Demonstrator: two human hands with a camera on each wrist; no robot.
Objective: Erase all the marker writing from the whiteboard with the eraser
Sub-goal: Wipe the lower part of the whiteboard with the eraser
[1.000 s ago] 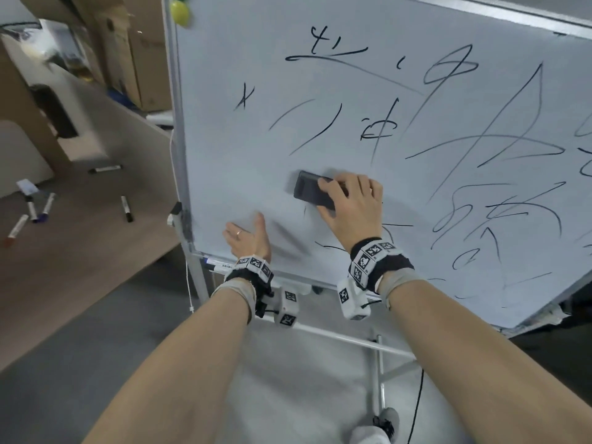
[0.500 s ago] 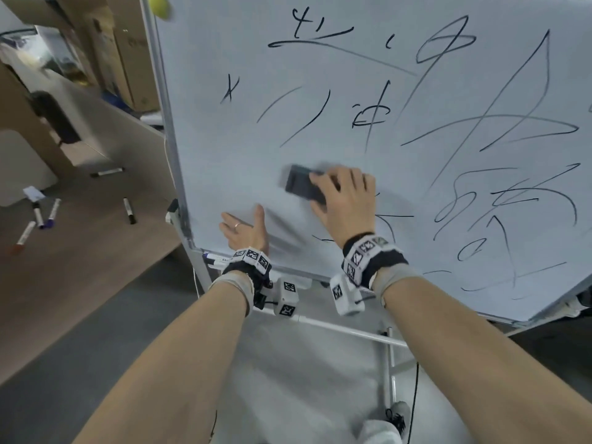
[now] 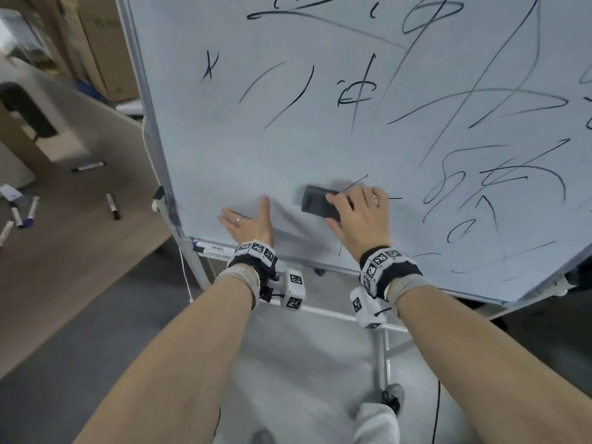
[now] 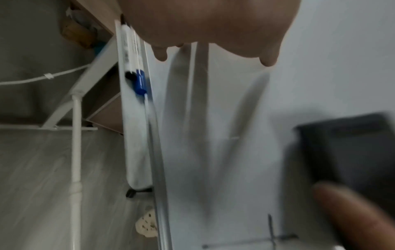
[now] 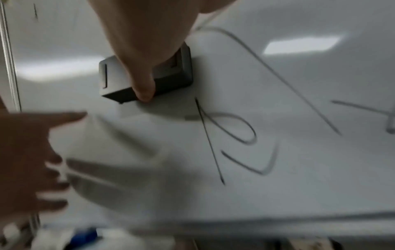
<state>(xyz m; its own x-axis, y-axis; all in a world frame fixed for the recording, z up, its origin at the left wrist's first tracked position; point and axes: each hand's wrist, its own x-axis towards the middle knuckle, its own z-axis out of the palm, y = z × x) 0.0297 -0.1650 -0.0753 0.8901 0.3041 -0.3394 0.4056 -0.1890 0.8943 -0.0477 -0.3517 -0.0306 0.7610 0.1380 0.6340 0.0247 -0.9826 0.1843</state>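
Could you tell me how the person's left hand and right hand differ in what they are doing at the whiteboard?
The left hand lies flat and open on the whiteboard, holding nothing; the right hand grips the dark eraser. The left hand rests near the bottom-left corner on a marker-free patch; the right hand sits among remaining strokes. Both wear tagged wristbands.

Only illegible scrawl on the whiteboard (image 3: 224, 155).

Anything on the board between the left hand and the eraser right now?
No. In the head view, only bare whiteboard with shadow lies between the left hand and the eraser, which the right hand grips.
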